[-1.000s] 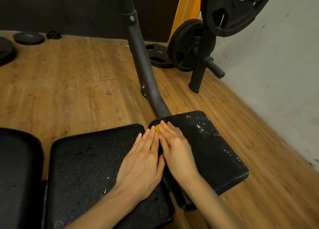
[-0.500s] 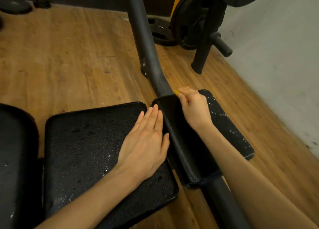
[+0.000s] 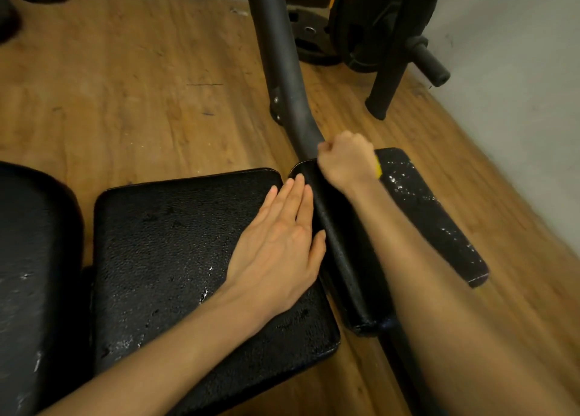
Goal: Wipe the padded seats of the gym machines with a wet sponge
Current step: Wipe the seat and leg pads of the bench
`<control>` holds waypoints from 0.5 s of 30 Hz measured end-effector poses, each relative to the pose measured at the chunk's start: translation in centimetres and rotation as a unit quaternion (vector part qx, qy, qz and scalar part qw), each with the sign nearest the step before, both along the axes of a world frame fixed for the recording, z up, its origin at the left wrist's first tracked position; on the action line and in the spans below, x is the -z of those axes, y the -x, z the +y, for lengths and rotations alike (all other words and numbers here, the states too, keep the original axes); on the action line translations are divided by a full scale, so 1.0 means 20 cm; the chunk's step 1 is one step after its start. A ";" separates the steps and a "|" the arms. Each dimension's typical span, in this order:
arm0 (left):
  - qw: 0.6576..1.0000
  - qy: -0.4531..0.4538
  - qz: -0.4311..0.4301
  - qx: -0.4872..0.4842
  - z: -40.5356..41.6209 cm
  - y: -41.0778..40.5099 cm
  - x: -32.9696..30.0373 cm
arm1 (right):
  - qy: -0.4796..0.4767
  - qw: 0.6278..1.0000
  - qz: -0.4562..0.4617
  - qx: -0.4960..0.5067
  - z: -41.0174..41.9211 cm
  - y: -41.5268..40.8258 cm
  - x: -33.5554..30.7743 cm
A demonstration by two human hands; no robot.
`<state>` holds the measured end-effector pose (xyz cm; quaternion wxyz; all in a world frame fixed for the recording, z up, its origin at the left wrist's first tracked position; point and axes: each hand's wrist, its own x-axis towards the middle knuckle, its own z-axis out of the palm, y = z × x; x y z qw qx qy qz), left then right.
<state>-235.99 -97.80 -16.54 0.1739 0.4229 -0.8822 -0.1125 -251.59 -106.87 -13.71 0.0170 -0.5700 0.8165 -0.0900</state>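
Observation:
My left hand [image 3: 279, 243] lies flat with straight fingers on the right edge of a wide black padded seat [image 3: 175, 252], whose surface shows wet specks. Beside it stands a narrower black pad [image 3: 420, 208], tilted, with water drops on its right face. My right hand [image 3: 346, 161] is curled at that pad's far top edge and grips a yellow sponge [image 3: 378, 167]; only a thin yellow sliver shows at the hand's right side. My right forearm crosses over the narrow pad.
A thick black machine post [image 3: 279, 61] rises from behind the narrow pad. Weight plates [image 3: 354, 26] lean on a black rack leg [image 3: 389, 77] at the far right, by a grey wall. Another black pad [image 3: 28, 274] sits at the left. The floor is wood.
My right hand has slid with the sponge from the gap between the pads to the narrow pad's far edge and turned over it. The left hand has stayed flat. The view has moved closer.

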 end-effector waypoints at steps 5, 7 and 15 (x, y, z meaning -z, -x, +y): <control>1.000 0.002 -0.004 0.004 0.00 -0.01 0.00 | 0.009 0.988 -0.103 -0.114 0.02 -0.01 0.04; 1.000 0.003 0.001 0.002 0.00 -0.01 0.00 | 0.010 0.997 -0.073 0.016 0.00 0.18 0.01; 1.000 -0.013 0.008 0.016 0.00 -0.01 -0.02 | 0.078 0.992 -0.044 -0.089 0.26 0.00 0.07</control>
